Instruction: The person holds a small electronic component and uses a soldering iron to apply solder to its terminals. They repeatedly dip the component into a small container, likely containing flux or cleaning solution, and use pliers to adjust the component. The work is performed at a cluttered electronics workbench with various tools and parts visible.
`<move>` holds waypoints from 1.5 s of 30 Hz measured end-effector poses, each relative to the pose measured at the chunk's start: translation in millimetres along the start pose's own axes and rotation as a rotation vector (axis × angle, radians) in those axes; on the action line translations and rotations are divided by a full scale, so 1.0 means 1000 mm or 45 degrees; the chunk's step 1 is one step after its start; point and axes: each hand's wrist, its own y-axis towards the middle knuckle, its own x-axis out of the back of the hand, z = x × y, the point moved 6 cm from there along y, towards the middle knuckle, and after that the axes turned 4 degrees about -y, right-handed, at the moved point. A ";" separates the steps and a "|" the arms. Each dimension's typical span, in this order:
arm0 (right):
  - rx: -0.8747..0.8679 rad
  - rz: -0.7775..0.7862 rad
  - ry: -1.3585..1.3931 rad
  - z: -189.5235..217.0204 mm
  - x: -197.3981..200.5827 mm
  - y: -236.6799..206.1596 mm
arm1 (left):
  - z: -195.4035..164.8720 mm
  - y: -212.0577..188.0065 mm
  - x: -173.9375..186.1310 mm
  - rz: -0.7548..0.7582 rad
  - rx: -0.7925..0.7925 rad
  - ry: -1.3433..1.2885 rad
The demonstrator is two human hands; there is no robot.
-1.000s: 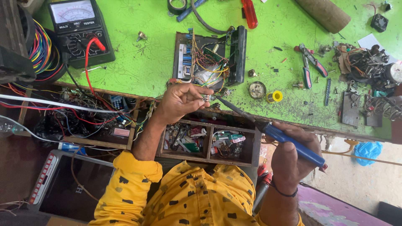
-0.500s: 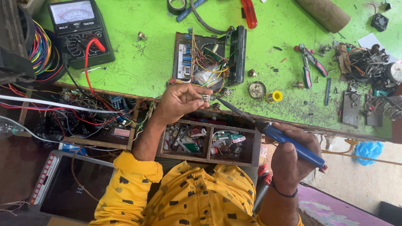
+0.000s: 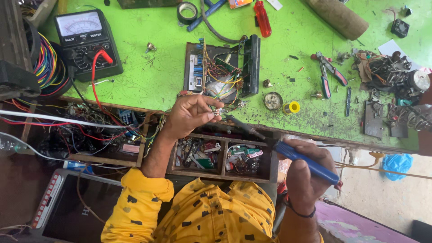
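Nothing has shifted: a small part (image 3: 219,111) is pinched by the left hand (image 3: 191,114), and the soldering iron (image 3: 288,150) is gripped by the right hand (image 3: 308,173).

Yellow black-flecked shirt (image 3: 211,216), dark wristband (image 3: 300,211)

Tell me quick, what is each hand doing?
Left hand: closed, pinching a small metal part in its fingertips.
Right hand: closed around a blue-handled soldering iron.
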 end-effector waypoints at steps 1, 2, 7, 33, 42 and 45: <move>-0.004 0.014 0.007 -0.001 -0.002 -0.001 | -0.001 0.000 0.000 0.004 -0.002 0.012; -0.014 0.030 0.013 -0.001 -0.003 -0.002 | -0.001 -0.001 -0.001 0.002 -0.001 0.020; 0.015 0.085 -0.037 -0.001 -0.009 -0.001 | -0.002 0.001 -0.002 -0.005 -0.008 0.060; -0.031 0.095 0.010 -0.010 -0.015 0.002 | -0.004 0.003 -0.007 0.013 0.002 0.052; -0.062 0.149 -0.107 -0.008 -0.012 0.000 | -0.002 0.002 -0.006 0.005 0.019 0.067; -0.079 0.142 -0.096 -0.009 -0.012 0.000 | -0.002 0.001 -0.006 0.009 0.015 0.044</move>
